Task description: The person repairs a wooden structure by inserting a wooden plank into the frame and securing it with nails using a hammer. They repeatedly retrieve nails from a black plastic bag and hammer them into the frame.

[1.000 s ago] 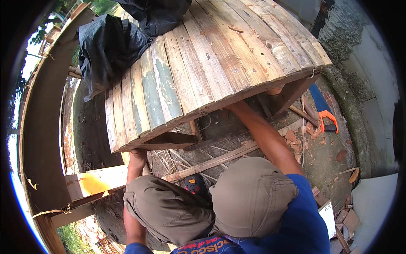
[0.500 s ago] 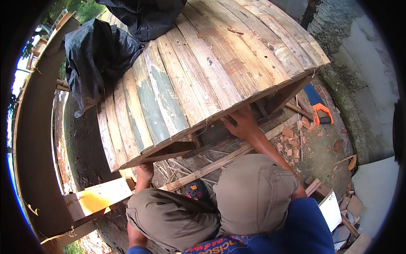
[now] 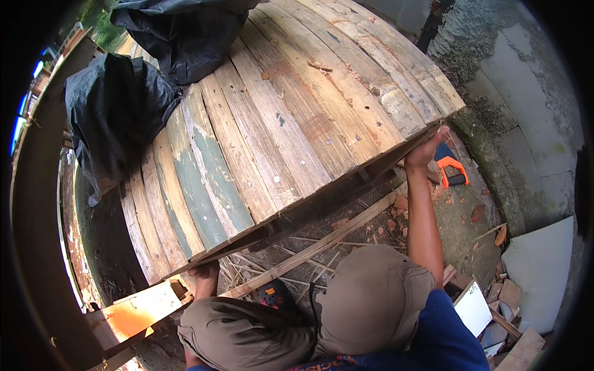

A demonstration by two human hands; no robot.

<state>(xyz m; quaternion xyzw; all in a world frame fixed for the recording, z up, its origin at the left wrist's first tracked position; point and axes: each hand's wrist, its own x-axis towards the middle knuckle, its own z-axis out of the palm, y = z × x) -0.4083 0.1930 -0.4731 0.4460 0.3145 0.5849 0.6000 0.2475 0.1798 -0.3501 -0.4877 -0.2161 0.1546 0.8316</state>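
- Nearest, at the lower middle of the frame, are two brown-clad knees (image 3: 377, 297), between the person's forearms.
- The left hand (image 3: 204, 270), left of lower centre, meets the underside of the slatted wooden top (image 3: 297, 133) near that top's lower-left corner. Its fingers pass out of sight beneath the edge, so I cannot tell whether they are spread or pressed together.
- The right hand (image 3: 426, 151), right of centre, is up against the same edge near its other corner. One digit shows, pointing toward the upper right; the rest are hidden, and I cannot tell how they are set.
- The wooden top fills the upper middle, lying above and beyond both hands. Its near edge slants from lower left to upper right, bridging the hands; its slats run away toward the upper left, across that edge. Neither hand is clearly nearer, as both are at the edge, toward opposite ends.
- Just right of the right hand is an orange-and-black saw handle (image 3: 456, 180).
- Farther off, at upper left, black plastic sheeting (image 3: 117, 111) covers part of the top.
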